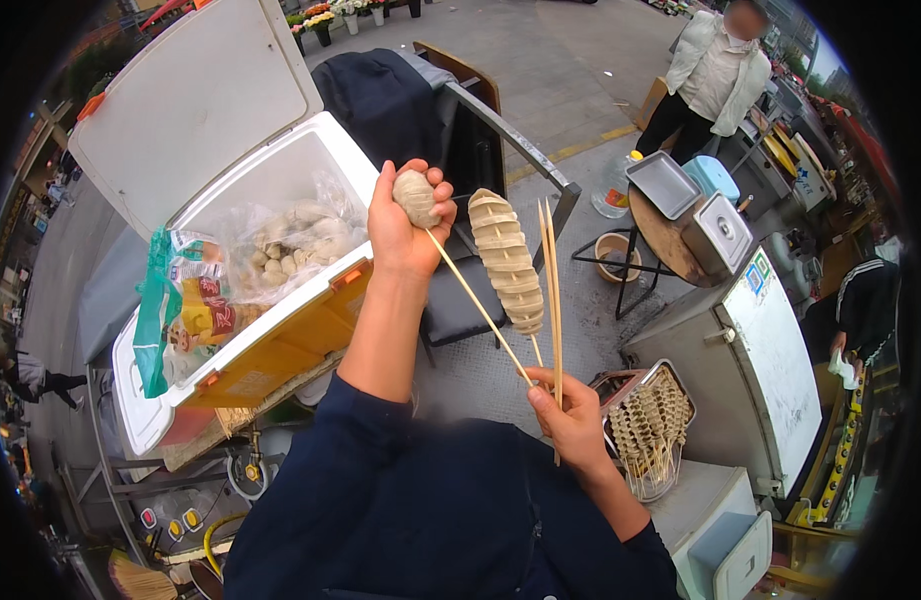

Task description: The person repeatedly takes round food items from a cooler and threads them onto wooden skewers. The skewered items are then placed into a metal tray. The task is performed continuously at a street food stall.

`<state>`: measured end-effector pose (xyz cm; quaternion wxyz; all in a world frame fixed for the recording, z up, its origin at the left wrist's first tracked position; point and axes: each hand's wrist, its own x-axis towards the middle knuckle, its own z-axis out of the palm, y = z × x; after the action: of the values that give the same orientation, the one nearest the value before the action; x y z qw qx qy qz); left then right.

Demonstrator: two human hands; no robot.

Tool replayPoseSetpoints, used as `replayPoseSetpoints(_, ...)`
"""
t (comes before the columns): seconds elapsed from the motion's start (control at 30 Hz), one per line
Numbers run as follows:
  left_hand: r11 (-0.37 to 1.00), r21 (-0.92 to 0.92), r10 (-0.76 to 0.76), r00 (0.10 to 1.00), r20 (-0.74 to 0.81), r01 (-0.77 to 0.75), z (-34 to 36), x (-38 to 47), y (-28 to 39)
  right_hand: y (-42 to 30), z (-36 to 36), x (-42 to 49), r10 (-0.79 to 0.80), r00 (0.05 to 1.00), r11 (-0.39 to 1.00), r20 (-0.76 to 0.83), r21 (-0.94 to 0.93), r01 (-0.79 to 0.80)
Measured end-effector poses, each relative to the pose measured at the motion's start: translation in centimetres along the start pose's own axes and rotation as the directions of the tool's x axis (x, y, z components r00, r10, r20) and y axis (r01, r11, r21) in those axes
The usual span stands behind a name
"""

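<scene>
In my left hand (404, 251) lies a scored, greyish-beige, dough-like ball (415, 199), with the fingers curled around it. A wooden skewer (475, 300) slants up from my right hand (576, 427), its tip at the ball's lower end; how far it goes in cannot be seen. The right fingers also grip several bare skewers (552, 285) and one bearing a spiral-cut, stretched piece (505, 259) of the same food. Left of the left arm, an open insulated box (280, 300) holds similar balls (288, 259) in a clear plastic bag.
A tray (689, 397) of loaded skewers stands to the right, beside a white cabinet (775, 375). Metal pans (663, 184) rest on a round table (648, 225). A black stool (464, 300) and a metal rail (513, 139) lie ahead. A person (715, 75) stands beyond the table.
</scene>
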<state>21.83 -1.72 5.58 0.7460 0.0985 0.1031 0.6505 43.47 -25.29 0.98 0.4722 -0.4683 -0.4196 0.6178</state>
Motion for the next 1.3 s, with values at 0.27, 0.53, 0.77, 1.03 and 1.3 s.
replayPoseSetpoints(0.27, 0.999, -0.006, 0.043, 0.994, 0.099, -0.042, 1.4, 0.7, 0.0, -0.2, 0.1, 0.2, 0.016, 0.998, 1.0, -0.062, -0.012, -0.017)
replayPoseSetpoints(0.53, 0.999, 0.007, 0.034, 0.986, 0.163, -0.035, 1.8, 0.5, -0.1, -0.3, 0.5, 0.9, 0.01, 0.998, 1.0, -0.055, 0.015, -0.009)
replayPoseSetpoints(0.77, 0.989, 0.086, 0.104, 0.975, 0.196, -0.123, 2.9, -0.4, -1.0, -1.0, 1.1, 1.9, -0.046, 0.995, 0.999, -0.092, -0.013, 0.045)
replayPoseSetpoints(1.03, 0.952, 0.183, 0.189, 0.941, 0.282, -0.246, 4.9, -2.7, -2.2, -1.8, 1.6, 2.9, -0.212, 0.975, 0.977, -0.073, -0.018, 0.211)
replayPoseSetpoints(1.3, 0.944, 0.239, 0.156, 0.947, 0.279, -0.226, 4.6, -3.5, -2.5, -1.7, 1.7, 3.7, -0.213, 0.975, 0.977, -0.068, -0.016, 0.213)
